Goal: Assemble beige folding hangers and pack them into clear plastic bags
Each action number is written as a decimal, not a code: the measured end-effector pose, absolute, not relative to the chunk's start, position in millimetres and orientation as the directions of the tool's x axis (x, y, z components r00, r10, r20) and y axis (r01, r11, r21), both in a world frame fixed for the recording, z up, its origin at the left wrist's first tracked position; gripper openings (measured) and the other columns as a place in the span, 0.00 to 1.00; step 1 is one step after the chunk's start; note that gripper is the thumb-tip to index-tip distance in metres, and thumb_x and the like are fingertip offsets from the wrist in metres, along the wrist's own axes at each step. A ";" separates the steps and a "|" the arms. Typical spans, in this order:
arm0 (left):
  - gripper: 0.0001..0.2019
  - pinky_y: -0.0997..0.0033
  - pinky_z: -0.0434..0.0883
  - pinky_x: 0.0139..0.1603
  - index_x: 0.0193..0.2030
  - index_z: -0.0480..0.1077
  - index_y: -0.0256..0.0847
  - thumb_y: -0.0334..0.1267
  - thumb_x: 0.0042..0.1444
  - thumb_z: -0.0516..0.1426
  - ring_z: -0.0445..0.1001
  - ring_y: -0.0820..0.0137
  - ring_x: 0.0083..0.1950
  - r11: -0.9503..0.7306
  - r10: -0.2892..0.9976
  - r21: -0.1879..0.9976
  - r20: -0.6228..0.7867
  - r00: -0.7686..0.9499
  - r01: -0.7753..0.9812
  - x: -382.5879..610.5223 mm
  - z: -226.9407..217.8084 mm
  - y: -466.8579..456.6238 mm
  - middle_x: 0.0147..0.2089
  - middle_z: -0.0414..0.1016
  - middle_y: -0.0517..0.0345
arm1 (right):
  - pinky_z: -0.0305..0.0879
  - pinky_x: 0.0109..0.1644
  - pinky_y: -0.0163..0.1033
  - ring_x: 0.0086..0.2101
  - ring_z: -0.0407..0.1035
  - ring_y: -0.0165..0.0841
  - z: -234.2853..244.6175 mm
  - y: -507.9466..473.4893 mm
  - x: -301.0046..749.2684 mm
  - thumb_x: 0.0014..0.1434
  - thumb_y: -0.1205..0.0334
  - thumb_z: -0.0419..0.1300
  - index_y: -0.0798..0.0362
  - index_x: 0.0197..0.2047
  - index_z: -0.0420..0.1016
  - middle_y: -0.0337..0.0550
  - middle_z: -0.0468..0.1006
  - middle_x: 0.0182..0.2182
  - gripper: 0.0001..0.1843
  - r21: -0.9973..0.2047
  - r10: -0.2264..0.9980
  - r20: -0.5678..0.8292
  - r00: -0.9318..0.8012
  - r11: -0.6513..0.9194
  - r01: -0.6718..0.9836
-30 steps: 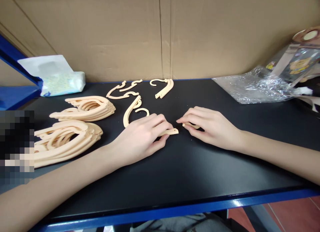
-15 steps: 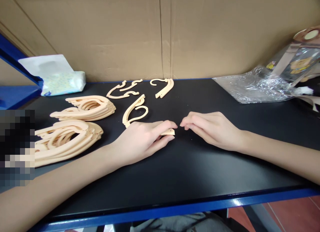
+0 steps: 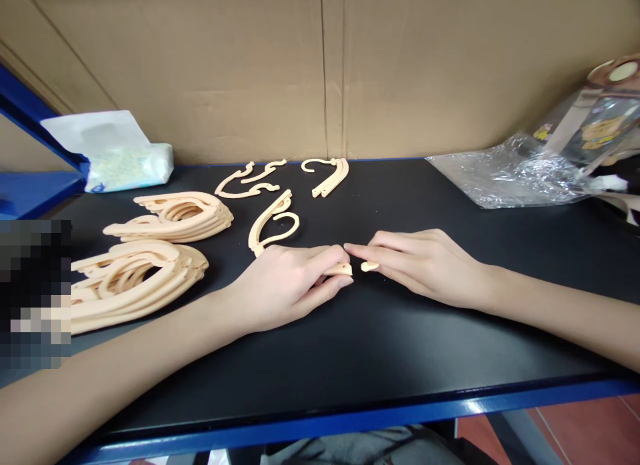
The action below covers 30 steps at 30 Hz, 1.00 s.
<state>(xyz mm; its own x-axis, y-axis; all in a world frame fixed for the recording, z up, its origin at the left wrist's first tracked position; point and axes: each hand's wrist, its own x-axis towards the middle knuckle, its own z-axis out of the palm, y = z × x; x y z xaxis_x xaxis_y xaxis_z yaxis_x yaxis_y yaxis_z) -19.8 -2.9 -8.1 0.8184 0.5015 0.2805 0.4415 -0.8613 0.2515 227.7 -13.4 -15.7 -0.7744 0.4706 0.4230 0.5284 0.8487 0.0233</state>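
Observation:
My left hand [image 3: 295, 281] is closed on a cream plastic hanger piece [image 3: 343, 269]; its tip with a small hole juts out between thumb and index finger. Behind that hand lies a hanger arm with a curved hook [image 3: 273, 228]. It runs down to my knuckles, and whether it joins the held piece is hidden. Facing it, my right hand [image 3: 425, 261] pinches a small cream piece [image 3: 369, 267], mostly covered by the fingers. A narrow gap separates the two pieces, while my right index finger reaches across to the left fingertips.
Two stacks of folded hangers [image 3: 185, 215] [image 3: 165, 271] stand at left. Several loose hanger arms [image 3: 240, 191] and a folded hanger [image 3: 333, 178] lie at the back. A tissue pack [image 3: 130, 165], clear plastic wrap [image 3: 495, 175] and a see-through bag [image 3: 595, 125] line the edges.
My right index finger has stretched left to touch my left fingertips. The small piece in my right hand now shows below it. My left hand has barely shifted.

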 end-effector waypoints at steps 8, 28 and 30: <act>0.09 0.76 0.62 0.27 0.41 0.67 0.40 0.39 0.69 0.49 0.73 0.75 0.28 -0.873 0.486 0.240 0.331 0.809 0.426 -18.5 -10.3 -2.5 0.32 0.76 0.62 | 0.61 0.25 0.34 0.31 0.72 0.29 -13.9 -18.2 223.5 0.74 0.58 0.42 0.63 0.60 0.68 0.45 0.75 0.39 0.23 0.106 0.479 0.353 -0.804 0.833 0.542; 0.10 0.78 0.62 0.27 0.43 0.70 0.37 0.38 0.70 0.49 0.74 0.76 0.29 -0.875 0.478 0.260 0.334 0.812 0.408 -18.4 -11.0 -3.9 0.33 0.76 0.63 | 0.59 0.33 0.31 0.29 0.63 0.24 -8.5 -15.1 223.6 0.68 0.57 0.56 0.56 0.44 0.73 0.38 0.70 0.34 0.10 -0.682 0.664 0.230 -0.712 0.632 0.369; 0.10 0.78 0.62 0.27 0.43 0.70 0.37 0.38 0.70 0.50 0.74 0.76 0.28 -0.872 0.484 0.262 0.340 0.806 0.413 -18.2 -10.9 -3.5 0.32 0.76 0.64 | 0.57 0.31 0.31 0.28 0.60 0.24 -7.9 -14.9 223.1 0.67 0.56 0.58 0.56 0.44 0.73 0.37 0.70 0.33 0.11 -0.717 0.688 0.214 -0.694 0.593 0.367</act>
<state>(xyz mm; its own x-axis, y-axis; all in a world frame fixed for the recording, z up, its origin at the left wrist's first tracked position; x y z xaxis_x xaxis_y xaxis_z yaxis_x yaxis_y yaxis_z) -18.2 -3.5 -10.9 0.8063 0.4837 0.3404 0.4127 -0.8724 0.2620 223.1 -14.9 -7.9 -0.6935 0.6878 0.2142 0.3670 0.5932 -0.7166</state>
